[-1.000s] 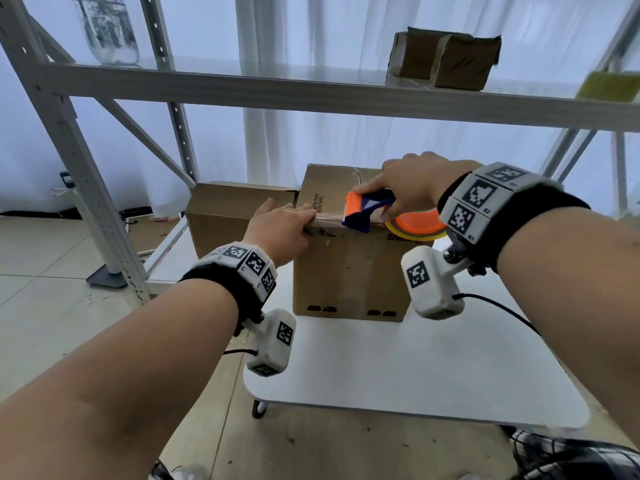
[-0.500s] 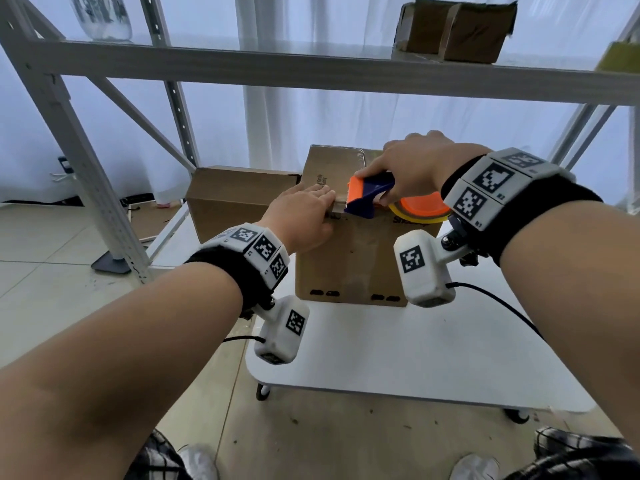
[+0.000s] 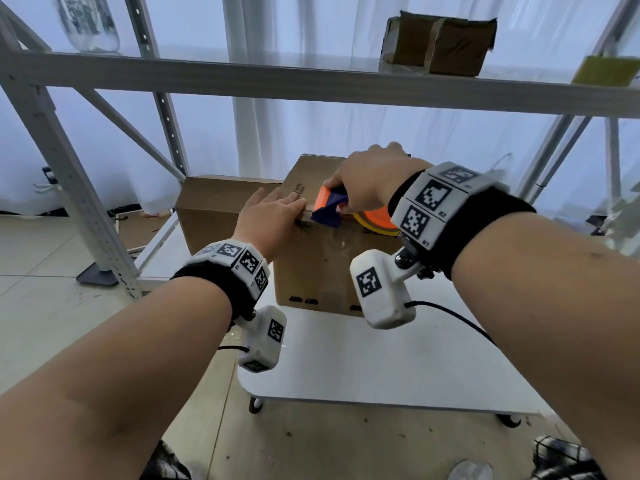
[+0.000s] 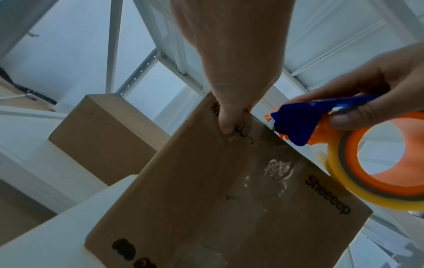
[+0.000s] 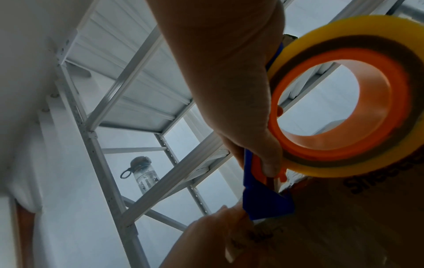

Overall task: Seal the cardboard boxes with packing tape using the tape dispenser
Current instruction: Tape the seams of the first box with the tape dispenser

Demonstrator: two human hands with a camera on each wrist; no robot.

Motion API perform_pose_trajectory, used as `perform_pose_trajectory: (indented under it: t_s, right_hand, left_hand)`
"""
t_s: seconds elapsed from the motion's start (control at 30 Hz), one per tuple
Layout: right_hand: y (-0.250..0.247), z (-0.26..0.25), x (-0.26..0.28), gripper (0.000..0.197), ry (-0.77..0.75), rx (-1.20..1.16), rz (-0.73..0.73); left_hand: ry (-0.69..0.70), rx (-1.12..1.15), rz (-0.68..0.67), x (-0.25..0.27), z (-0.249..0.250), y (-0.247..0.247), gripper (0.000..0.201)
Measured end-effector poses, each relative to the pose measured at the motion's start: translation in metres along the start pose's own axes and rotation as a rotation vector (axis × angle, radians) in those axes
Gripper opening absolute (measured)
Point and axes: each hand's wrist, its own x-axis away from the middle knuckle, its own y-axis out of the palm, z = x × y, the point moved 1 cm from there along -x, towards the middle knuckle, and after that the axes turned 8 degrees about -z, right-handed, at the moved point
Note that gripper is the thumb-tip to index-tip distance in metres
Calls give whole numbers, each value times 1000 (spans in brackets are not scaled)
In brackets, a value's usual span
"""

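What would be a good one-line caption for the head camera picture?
Left hand steadies a cardboard box while the right hand holds a tape dispenser at its top edge.

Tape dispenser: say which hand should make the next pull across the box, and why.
Right. The right hand already grips the tape dispenser at the box top edge; the left hand presses the box steady.

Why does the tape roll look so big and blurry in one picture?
Right wrist view: the tape roll sits very near the wide lens, so it looks huge and soft-edged. Head view: it looks small. Bright curtains behind darken the box.
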Motion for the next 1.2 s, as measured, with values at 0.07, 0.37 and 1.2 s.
perform_pose_trajectory:
  t_s: [0.07, 0.37, 1.2]
  right_hand:
    - [0, 7, 7, 48, -31, -13, -10]
    - [8, 28, 24, 56, -77, 10, 9]
    - [14, 45, 37, 66, -36, 11, -69]
  left_hand:
    - [-20, 9, 22, 3, 4, 6, 46]
    - [-24, 36, 12, 12, 15, 2, 54]
    - [-10, 24, -90, 11, 28, -15, 58]
